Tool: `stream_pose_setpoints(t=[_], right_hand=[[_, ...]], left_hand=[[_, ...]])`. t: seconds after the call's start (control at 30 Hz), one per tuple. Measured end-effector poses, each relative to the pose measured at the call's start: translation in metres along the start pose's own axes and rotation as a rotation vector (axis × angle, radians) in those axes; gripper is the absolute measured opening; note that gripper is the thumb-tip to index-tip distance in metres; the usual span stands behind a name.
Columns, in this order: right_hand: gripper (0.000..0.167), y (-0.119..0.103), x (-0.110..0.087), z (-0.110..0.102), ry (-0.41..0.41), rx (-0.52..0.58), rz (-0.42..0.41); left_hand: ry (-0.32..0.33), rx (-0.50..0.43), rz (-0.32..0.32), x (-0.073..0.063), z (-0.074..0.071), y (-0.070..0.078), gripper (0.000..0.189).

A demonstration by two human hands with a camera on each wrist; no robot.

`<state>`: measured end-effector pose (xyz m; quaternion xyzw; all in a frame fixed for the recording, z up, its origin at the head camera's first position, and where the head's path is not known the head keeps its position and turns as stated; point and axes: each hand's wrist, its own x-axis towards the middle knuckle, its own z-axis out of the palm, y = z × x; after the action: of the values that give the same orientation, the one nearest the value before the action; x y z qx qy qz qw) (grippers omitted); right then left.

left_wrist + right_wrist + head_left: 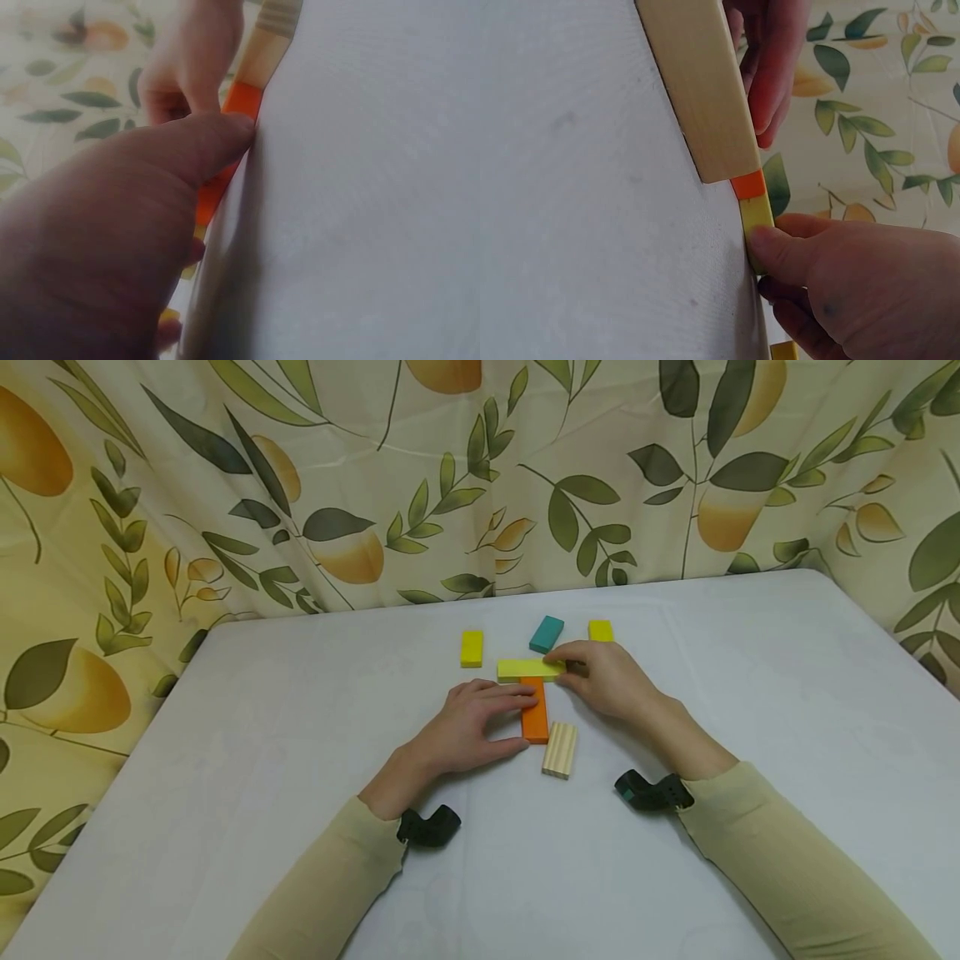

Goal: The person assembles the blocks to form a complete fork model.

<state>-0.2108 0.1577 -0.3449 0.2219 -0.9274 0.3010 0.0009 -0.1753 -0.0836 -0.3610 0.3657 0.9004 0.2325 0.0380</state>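
Observation:
An orange block point(534, 722) lies lengthwise on the white table, its far end meeting the long yellow-green block point(517, 670) laid crosswise, so the two form a T. With thumb and index finger, my right hand point(611, 681) pinches the right end of the yellow-green block. My left hand point(480, 722) spreads around the orange block, fingertips over its upper part. In the left wrist view the thumb tip rests against the side of the orange block point(241, 97). A grooved natural-wood block point(559, 750) stands beside the orange block's near end.
Beyond the hands lie a small yellow block point(472, 648), a teal block point(547, 633) and another yellow block point(600, 629), partly behind my right hand. A leaf-and-fruit patterned curtain point(450, 485) hangs along the far edge of the white table point(262, 760).

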Motion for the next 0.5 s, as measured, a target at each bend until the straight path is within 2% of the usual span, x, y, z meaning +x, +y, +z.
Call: stream_pose_setpoints(t=[0.5], right_hand=[[0.032, 0.002, 0.0006, 0.0008, -0.009, -0.008, 0.004]], left_hand=[[0.004, 0.001, 0.002, -0.0003, 0.0006, -0.0003, 0.054]])
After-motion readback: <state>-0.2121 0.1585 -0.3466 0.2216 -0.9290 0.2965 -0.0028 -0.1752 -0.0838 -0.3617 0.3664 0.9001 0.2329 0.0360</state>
